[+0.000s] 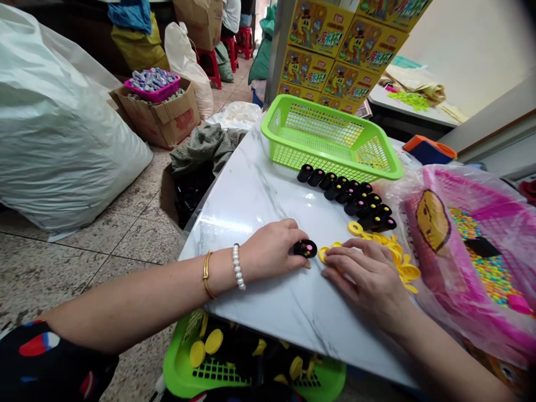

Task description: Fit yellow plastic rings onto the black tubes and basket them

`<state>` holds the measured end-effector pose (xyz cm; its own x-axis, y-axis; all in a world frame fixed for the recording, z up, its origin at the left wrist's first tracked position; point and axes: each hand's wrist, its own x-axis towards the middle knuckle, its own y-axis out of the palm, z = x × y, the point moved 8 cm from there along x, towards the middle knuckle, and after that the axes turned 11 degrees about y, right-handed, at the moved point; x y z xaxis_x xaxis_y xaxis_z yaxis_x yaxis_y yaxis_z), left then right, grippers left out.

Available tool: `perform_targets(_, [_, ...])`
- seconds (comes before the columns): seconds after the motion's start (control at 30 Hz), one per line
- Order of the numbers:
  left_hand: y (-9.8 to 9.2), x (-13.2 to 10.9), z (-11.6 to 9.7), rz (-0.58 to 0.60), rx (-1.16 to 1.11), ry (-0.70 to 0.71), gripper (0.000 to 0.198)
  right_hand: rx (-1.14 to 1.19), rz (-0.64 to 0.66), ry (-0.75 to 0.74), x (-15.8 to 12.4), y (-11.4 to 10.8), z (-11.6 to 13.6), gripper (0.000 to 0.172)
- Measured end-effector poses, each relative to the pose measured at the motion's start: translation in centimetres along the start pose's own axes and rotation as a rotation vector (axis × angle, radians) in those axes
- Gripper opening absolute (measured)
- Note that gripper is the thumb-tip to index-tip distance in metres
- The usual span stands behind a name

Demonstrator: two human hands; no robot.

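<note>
My left hand [272, 251] rests on the white marble-patterned table top [259, 290], its fingertips gripping a black cylindrical cap with a pink centre [307, 249]. My right hand [364, 276] lies flat with its fingers spread, its fingertips on a scattered pile of yellow plastic rings [397, 258]. One ring [322, 254] sits just beyond those fingertips, close to the black cap. Above both hands, a double row of similar black caps [349, 196] stands on the table.
A lime-green plastic basket [330, 139] stands on the far table end. To the right, a pink basket of colourful beads [473, 262] sits in a plastic bag. Below the near edge, a green basket [251, 379] holds yellow discs and black pieces. Large white sacks and cardboard boxes stand on the tiled floor.
</note>
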<state>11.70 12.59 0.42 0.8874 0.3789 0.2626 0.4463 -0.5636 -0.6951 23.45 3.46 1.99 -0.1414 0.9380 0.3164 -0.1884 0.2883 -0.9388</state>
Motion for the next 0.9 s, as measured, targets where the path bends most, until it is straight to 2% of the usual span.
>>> perform_targets(0.07, [0.0,0.0,0.0,0.003,0.001,0.006,0.03,-0.049,-0.029,-0.001,0.4,-0.6,0.6,0.009])
perform_targets(0.13, [0.0,-0.1,0.0,-0.001,-0.004,0.003,0.031,-0.046,-0.016,-0.023,0.3,-0.7,1.5,0.017])
perform_targets(0.23, [-0.2,-0.2,0.2,-0.041,-0.007,-0.018,0.04,-0.088,-0.014,-0.04,-0.8,-0.4,2.8,0.046])
perform_targets(0.33, [-0.2,-0.2,0.1,-0.058,-0.013,-0.01,0.044,-0.17,-0.02,0.017,-2.6,0.2,3.5,0.075])
perform_targets(0.43, [0.0,-0.3,-0.1,-0.041,-0.028,0.009,0.037,-0.152,-0.011,-0.014,-4.7,0.7,4.9,0.086])
perform_targets(0.5, [0.0,-0.3,-0.2,-0.038,-0.027,0.006,0.036,-0.1,-0.02,-0.122,-6.1,0.8,6.5,0.073])
perform_targets(0.57, [0.0,-0.3,-0.2,-0.033,-0.017,-0.006,0.037,-0.021,-0.038,-0.234,-7.2,0.6,8.1,0.046])
perform_targets(0.6, [0.0,-0.3,-0.2,-0.029,-0.009,-0.015,0.037,0.042,-0.037,-0.273,-7.4,0.4,8.7,0.033])
perform_targets(0.67, [0.1,-0.3,-0.2,-0.021,0.008,-0.037,0.038,0.265,0.006,-0.286,-7.0,-0.4,9.2,0.018])
perform_targets(0.73, [0.2,-0.3,-0.2,-0.004,0.016,-0.052,0.037,0.521,0.133,-0.147,-5.1,-0.8,8.1,0.013])
perform_targets(0.8, [0.3,-0.2,-0.2,0.013,0.004,-0.057,0.033,0.671,0.269,0.137,-2.5,-0.4,5.6,0.014])
perform_targets(0.83, [0.4,-0.1,-0.2,0.019,-0.007,-0.057,0.028,0.682,0.308,0.289,-1.4,-0.1,4.0,0.019])
perform_targets(0.9, [0.4,-0.1,-0.1,0.026,-0.013,-0.06,0.018,0.761,0.351,0.464,0.6,0.4,1.7,0.033])
